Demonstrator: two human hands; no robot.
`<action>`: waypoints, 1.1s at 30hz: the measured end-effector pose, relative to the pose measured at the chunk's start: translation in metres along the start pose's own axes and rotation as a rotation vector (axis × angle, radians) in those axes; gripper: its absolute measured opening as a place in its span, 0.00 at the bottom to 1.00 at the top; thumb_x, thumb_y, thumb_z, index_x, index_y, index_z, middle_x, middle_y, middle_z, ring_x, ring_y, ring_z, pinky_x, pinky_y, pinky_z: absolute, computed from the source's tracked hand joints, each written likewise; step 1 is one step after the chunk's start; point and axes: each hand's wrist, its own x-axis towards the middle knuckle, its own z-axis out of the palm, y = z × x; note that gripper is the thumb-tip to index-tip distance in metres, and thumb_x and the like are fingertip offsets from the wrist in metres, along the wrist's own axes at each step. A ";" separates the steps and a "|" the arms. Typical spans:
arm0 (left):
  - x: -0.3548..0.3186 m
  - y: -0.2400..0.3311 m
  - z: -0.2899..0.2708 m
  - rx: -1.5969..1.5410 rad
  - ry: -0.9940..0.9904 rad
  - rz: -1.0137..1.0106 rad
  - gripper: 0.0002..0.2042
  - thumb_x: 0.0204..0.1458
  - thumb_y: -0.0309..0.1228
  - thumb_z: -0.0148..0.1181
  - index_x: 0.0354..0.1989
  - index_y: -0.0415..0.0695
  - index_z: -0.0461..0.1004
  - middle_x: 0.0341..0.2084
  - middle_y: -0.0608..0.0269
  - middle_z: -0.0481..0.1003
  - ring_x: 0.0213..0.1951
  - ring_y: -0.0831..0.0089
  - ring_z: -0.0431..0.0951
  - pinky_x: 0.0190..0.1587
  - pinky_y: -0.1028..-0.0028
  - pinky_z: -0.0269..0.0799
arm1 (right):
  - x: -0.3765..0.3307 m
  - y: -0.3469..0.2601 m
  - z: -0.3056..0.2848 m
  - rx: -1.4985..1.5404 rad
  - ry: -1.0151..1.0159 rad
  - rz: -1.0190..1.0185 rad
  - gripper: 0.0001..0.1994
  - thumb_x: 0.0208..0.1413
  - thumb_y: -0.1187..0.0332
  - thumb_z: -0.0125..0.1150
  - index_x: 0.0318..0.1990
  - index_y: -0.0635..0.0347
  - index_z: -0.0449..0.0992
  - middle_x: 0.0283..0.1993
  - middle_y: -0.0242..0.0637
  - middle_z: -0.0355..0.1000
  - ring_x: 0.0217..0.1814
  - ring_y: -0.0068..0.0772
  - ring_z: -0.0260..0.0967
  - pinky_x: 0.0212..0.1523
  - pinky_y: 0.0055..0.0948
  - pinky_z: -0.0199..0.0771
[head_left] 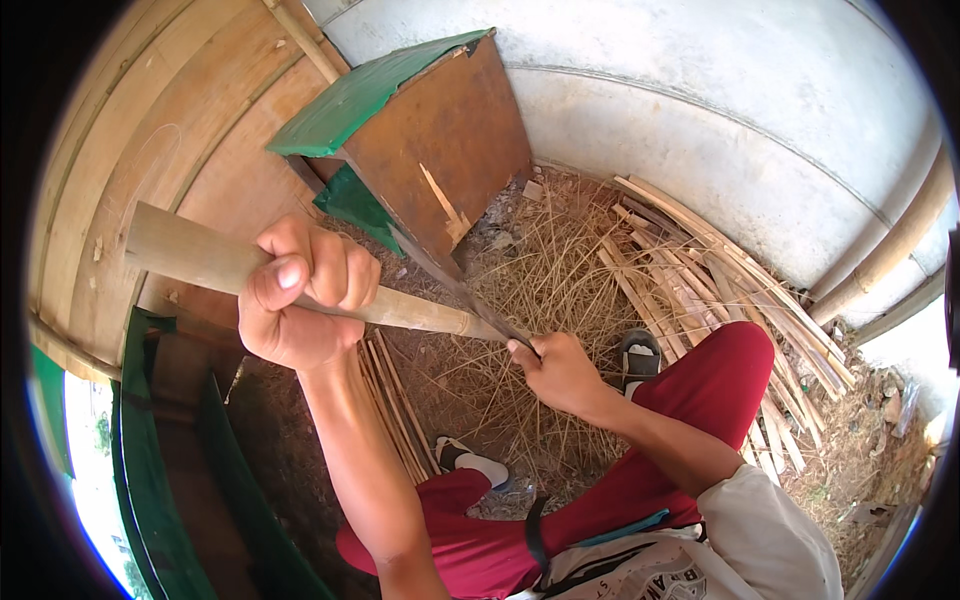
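Observation:
My left hand (pixel 305 290) is wrapped around a thick bamboo pole (pixel 410 309), which slants from the upper left down to the right. The pole's wide cut end points to the left, and its far end reaches close to my right hand (pixel 565 375). My right hand is closed on a long dark blade that looks like a machete (pixel 455 287); its handle is hidden in my fingers. The blade crosses the pole near its right end and points up and to the left. Whether it cuts into the bamboo I cannot tell.
A brown wooden box with a green top (pixel 425 140) stands against the walls ahead. Split bamboo strips (pixel 690 280) lie at the right, and more strips (pixel 395 405) sit by my left foot. Thin shavings (pixel 520 280) cover the ground. A green panel (pixel 250 500) stands at the left.

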 end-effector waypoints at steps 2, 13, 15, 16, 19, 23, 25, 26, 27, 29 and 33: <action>-0.002 0.000 -0.001 0.031 0.105 0.019 0.14 0.56 0.30 0.50 0.19 0.49 0.55 0.09 0.70 0.51 0.12 0.79 0.47 0.15 0.72 0.41 | -0.011 -0.040 -0.001 0.046 0.059 -0.116 0.18 0.66 0.62 0.55 0.28 0.68 0.76 0.13 0.47 0.62 0.13 0.39 0.63 0.20 0.41 0.62; 0.019 -0.028 0.044 0.622 0.986 0.319 0.16 0.52 0.30 0.51 0.15 0.44 0.56 0.11 0.68 0.53 0.13 0.80 0.51 0.18 0.76 0.43 | -0.017 0.005 0.033 0.024 0.155 0.114 0.14 0.64 0.68 0.57 0.28 0.70 0.74 0.12 0.44 0.60 0.10 0.35 0.57 0.15 0.36 0.57; 0.020 -0.031 0.047 0.685 1.055 0.301 0.15 0.52 0.31 0.51 0.16 0.45 0.56 0.13 0.69 0.52 0.16 0.80 0.51 0.19 0.76 0.43 | -0.034 -0.027 0.029 0.137 0.186 -0.031 0.14 0.64 0.67 0.57 0.29 0.70 0.75 0.12 0.45 0.61 0.10 0.37 0.58 0.16 0.38 0.57; 0.024 -0.032 0.047 0.715 1.082 0.301 0.15 0.52 0.32 0.51 0.16 0.46 0.56 0.13 0.70 0.51 0.17 0.79 0.52 0.20 0.75 0.44 | -0.035 -0.038 0.032 0.194 0.208 -0.113 0.15 0.65 0.66 0.57 0.29 0.69 0.75 0.12 0.45 0.62 0.10 0.38 0.58 0.16 0.39 0.57; 0.029 -0.035 0.047 0.699 1.157 0.318 0.15 0.52 0.30 0.51 0.16 0.46 0.56 0.13 0.69 0.53 0.17 0.80 0.53 0.19 0.76 0.44 | -0.030 -0.034 0.044 0.176 0.306 -0.210 0.17 0.65 0.64 0.56 0.28 0.69 0.74 0.12 0.45 0.62 0.10 0.38 0.58 0.17 0.39 0.58; 0.040 -0.035 0.046 0.745 1.240 0.344 0.14 0.50 0.27 0.51 0.14 0.42 0.59 0.11 0.70 0.54 0.14 0.82 0.54 0.17 0.78 0.45 | -0.014 0.021 0.052 0.066 0.180 0.088 0.17 0.66 0.65 0.54 0.28 0.71 0.75 0.12 0.47 0.64 0.10 0.41 0.62 0.15 0.41 0.59; 0.045 -0.036 0.043 0.770 1.206 0.374 0.14 0.50 0.26 0.50 0.13 0.43 0.58 0.10 0.70 0.55 0.13 0.82 0.54 0.17 0.77 0.46 | -0.010 0.030 0.044 0.007 0.133 0.207 0.19 0.66 0.63 0.55 0.26 0.69 0.73 0.13 0.44 0.62 0.11 0.34 0.59 0.16 0.38 0.57; 0.042 -0.037 0.041 0.792 1.205 0.373 0.14 0.50 0.26 0.49 0.13 0.43 0.58 0.10 0.70 0.55 0.13 0.81 0.54 0.17 0.77 0.46 | -0.014 0.021 0.044 0.047 0.152 0.156 0.18 0.66 0.64 0.55 0.26 0.69 0.74 0.13 0.44 0.63 0.11 0.34 0.59 0.17 0.39 0.57; 0.044 -0.041 0.043 0.805 1.238 0.374 0.15 0.50 0.25 0.49 0.12 0.43 0.58 0.10 0.69 0.57 0.13 0.81 0.55 0.17 0.76 0.48 | -0.020 0.005 0.041 0.082 0.167 0.113 0.18 0.66 0.64 0.55 0.27 0.69 0.75 0.13 0.44 0.63 0.12 0.33 0.60 0.17 0.39 0.56; 0.045 -0.040 0.036 0.832 1.236 0.395 0.14 0.50 0.25 0.49 0.12 0.42 0.59 0.10 0.68 0.58 0.13 0.81 0.56 0.17 0.76 0.49 | -0.023 -0.020 0.039 0.139 0.185 0.022 0.16 0.66 0.64 0.55 0.30 0.69 0.77 0.14 0.45 0.65 0.12 0.31 0.61 0.17 0.39 0.57; 0.051 -0.047 0.031 0.756 1.207 0.362 0.14 0.50 0.25 0.51 0.13 0.41 0.61 0.10 0.67 0.58 0.13 0.79 0.56 0.17 0.74 0.48 | -0.009 -0.004 0.046 0.132 0.273 -0.090 0.19 0.66 0.63 0.55 0.26 0.69 0.75 0.13 0.46 0.66 0.12 0.39 0.64 0.16 0.41 0.61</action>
